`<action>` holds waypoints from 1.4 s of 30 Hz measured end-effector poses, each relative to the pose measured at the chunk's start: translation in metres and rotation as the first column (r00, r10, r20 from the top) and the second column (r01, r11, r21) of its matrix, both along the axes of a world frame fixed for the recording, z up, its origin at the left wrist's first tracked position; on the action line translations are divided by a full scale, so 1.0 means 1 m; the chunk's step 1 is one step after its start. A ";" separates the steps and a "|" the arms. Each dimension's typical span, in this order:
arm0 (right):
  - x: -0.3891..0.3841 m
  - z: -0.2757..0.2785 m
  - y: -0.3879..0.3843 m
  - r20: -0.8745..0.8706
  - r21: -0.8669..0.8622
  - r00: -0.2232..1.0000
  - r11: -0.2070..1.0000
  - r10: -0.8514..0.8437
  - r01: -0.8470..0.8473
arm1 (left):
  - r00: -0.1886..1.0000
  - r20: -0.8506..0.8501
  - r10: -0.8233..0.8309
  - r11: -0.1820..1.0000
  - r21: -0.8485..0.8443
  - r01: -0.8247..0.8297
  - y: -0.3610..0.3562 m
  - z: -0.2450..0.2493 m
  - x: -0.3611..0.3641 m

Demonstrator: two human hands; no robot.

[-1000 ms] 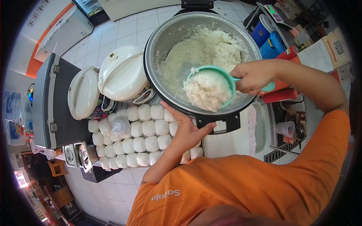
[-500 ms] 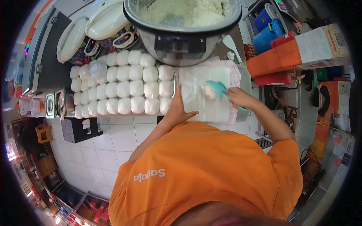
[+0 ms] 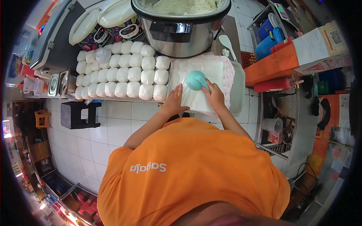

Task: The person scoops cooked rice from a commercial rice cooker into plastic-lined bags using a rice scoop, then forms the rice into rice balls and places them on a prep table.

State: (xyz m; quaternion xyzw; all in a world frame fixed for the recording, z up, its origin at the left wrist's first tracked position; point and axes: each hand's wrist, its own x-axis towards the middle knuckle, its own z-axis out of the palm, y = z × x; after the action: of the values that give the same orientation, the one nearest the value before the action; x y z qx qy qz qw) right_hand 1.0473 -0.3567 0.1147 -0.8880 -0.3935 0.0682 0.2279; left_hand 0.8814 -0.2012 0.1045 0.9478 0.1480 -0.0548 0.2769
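A teal scoop [image 3: 195,80] lies dome-up over the sheets of white wrapping paper [image 3: 215,67], its opening facing down. My right hand [image 3: 215,96] is closed around its short handle on the right side. What is under the scoop is hidden. My left hand [image 3: 172,103] rests on the left edge of the paper, fingers stretched out and thumb apart, holding nothing. Just left of it, rows of white wrapped rice parcels [image 3: 133,74] stand packed close together.
Behind the paper stands a large steel cooker [image 3: 171,39] of white rice [image 3: 181,6]. A white paddle [image 3: 227,46] lies to its right. A pale tray [image 3: 237,90] shows under the paper. Two lidded pots [image 3: 120,26] and a clear cup [image 3: 103,56] are at the left.
The scoop, which showed rice in its mouth, has been turned over onto the paper and moved left. My right hand moved left with it. My left hand stays at the paper's left edge.
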 end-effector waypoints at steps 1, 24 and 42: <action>0.003 0.004 -0.003 -0.066 0.024 0.998 1.000 0.010 -0.008 | 1.000 0.020 -0.022 1.000 0.019 0.022 0.001 -0.002 0.000; 0.020 -0.021 -0.035 -0.182 0.167 0.910 0.924 0.372 -0.344 | 0.982 0.030 -0.189 0.959 0.223 0.177 0.012 0.016 -0.035; 0.090 -0.032 0.014 -0.580 -0.007 0.810 0.995 -0.085 0.100 | 0.902 0.097 0.420 0.902 -0.156 -0.404 0.072 -0.036 0.090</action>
State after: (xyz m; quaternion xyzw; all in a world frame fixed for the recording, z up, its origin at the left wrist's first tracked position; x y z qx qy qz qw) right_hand 1.1378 -0.3426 0.0824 -0.8404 -0.2625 0.3194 0.3504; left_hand 0.9719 -0.1294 0.0687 0.8761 0.3233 0.0563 0.3531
